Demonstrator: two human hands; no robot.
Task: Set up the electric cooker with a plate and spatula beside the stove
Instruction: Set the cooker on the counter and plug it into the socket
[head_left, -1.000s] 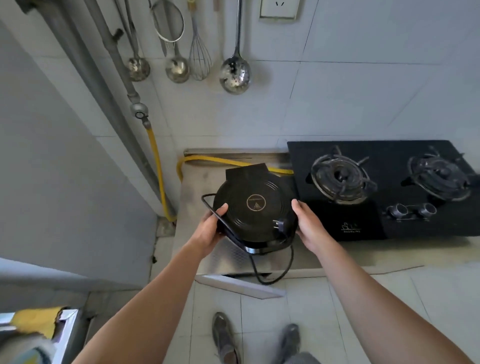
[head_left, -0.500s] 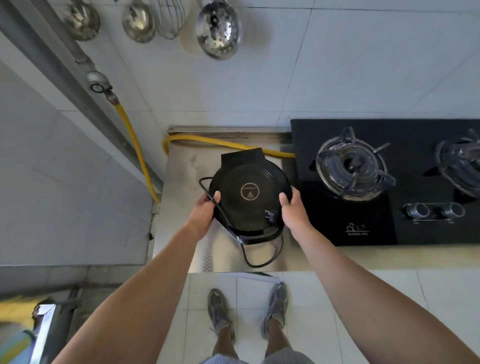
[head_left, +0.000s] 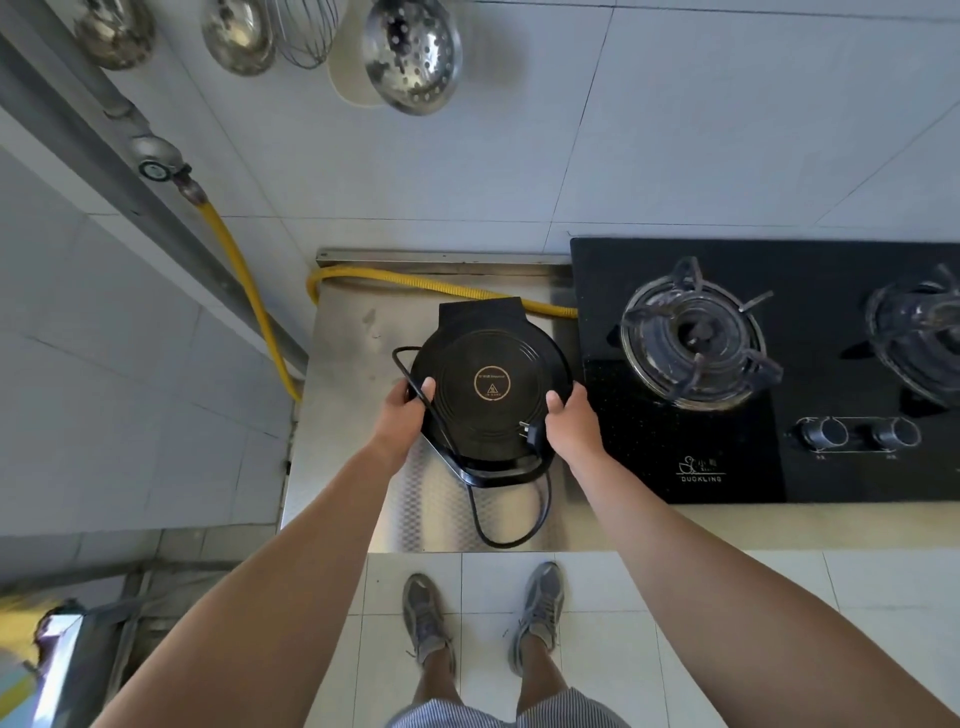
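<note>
**Both hands grip the cooker on the steel counter**

Nearest are two grey shoes (head_left: 537, 616) on pale floor tiles, below bare forearms that reach away toward the counter (head_left: 343, 415). The left hand (head_left: 402, 421) clasps the cooker (head_left: 491, 389) at its left rim, thumb on the lid and the black cord (head_left: 511, 530) caught beneath it. The right hand (head_left: 569, 423) clasps the right rim, thumb on top, just beside the plug (head_left: 531, 434) lying on the lid.

The cooker sits over the steel counter, just left of the stove (head_left: 727, 467); whether its base rests on the steel cannot be told. It is round, flat and black, with concentric ridges and a gold ring emblem at the lid's centre. Its long axis runs near to far: a squared tab points to the wall, a lip toward the person. The cord loops off the near edge.

Farther back, a yellow hose (head_left: 441, 285) runs along the counter's far edge. On the tiled wall hang ladles (head_left: 236, 34), a whisk (head_left: 304, 31) and a skimmer (head_left: 413, 52).
</note>
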